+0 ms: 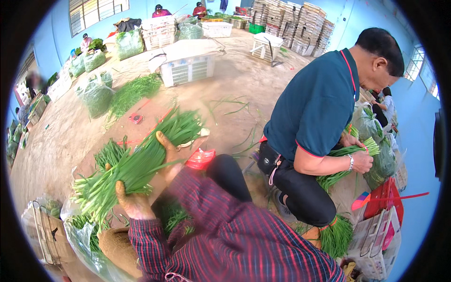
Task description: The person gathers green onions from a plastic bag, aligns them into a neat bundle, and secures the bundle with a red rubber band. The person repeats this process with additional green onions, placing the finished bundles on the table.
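Note:
A large bunch of garlic chives (141,164) lies slantwise across both my hands, pale stem ends toward the near left and green leaves toward the far right. My left hand (134,205) grips it near the stem ends, thumb up along the side. Farther along, near the leaves, my right hand (170,154) holds the same bunch, its fingers partly hidden beneath. Behind the bunch, more chives (109,154) rest on a low reddish-brown surface. A red plastic packet (201,159) sits just right of my right hand.
A co-worker (310,108) crouches at right, holding another bunch (350,149). Loose chives (136,94) and a white crate (188,63) stand ahead. A clear bag (89,239) and a wire-handled crate (49,230) are at near left; a tied bunch (336,235) is at near right.

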A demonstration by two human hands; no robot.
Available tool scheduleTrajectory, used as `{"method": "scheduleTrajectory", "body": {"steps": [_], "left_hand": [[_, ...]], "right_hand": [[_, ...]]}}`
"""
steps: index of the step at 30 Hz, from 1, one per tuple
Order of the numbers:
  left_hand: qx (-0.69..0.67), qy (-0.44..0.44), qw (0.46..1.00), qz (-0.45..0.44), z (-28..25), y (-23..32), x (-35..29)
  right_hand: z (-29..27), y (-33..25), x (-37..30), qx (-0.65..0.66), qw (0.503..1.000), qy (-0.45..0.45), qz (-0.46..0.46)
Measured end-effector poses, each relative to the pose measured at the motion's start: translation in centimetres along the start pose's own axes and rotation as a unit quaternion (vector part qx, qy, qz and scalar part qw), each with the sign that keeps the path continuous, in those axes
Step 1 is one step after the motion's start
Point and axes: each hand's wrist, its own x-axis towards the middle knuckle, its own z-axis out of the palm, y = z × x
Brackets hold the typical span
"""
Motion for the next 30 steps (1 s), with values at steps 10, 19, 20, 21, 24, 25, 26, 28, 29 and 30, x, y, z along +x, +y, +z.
{"method": "scheduleTrajectory", "body": {"steps": [10, 19, 20, 21, 24, 25, 26, 28, 29, 30], "left_hand": [[0.447, -0.353, 0.753, -0.329, 1.0, 1.3, -6.0], [0.574, -0.146, 0.793, 0.14, 3.9, 9.2, 6.2], [0.691, -0.204, 0.671, 0.172, 2.8, 7.6, 8.5], [0.611, -0.21, 0.76, 0.071, 1.5, 5.1, 9.3], [0.419, -0.202, 0.861, -0.205, -2.4, -0.4, 14.2], [0.083, -0.128, 0.94, -0.306, -3.3, -2.0, 15.3], [0.182, -0.152, 0.938, -0.251, -4.2, -2.2, 15.8], [0.467, -0.249, 0.841, -0.113, -4.9, -1.9, 16.3], [0.615, -0.236, 0.749, -0.07, -4.8, -1.5, 16.3], [0.644, -0.31, 0.699, -0.002, -4.3, -1.1, 16.4]], "right_hand": [[10.1, -5.5, 3.4, -0.247, 0.958, -0.107, -0.099], [8.5, -2.8, 6.1, -0.447, 0.824, -0.269, -0.22], [7.2, -3.1, 6.3, -0.506, 0.787, -0.261, -0.238], [6.1, -2.7, 7.2, -0.538, 0.79, -0.23, -0.183], [1.8, 0.1, 8.4, -0.458, 0.859, -0.222, -0.06], [0.4, -0.4, 8.7, -0.505, 0.842, -0.19, 0.013], [-0.7, -0.7, 9.3, -0.475, 0.85, -0.228, 0.026], [-2.1, -1.5, 10.8, -0.46, 0.849, -0.243, 0.091], [-2.8, -2.6, 11.0, -0.498, 0.811, -0.306, 0.041], [-2.9, -2.7, 11.4, -0.522, 0.802, -0.283, 0.059]]}}
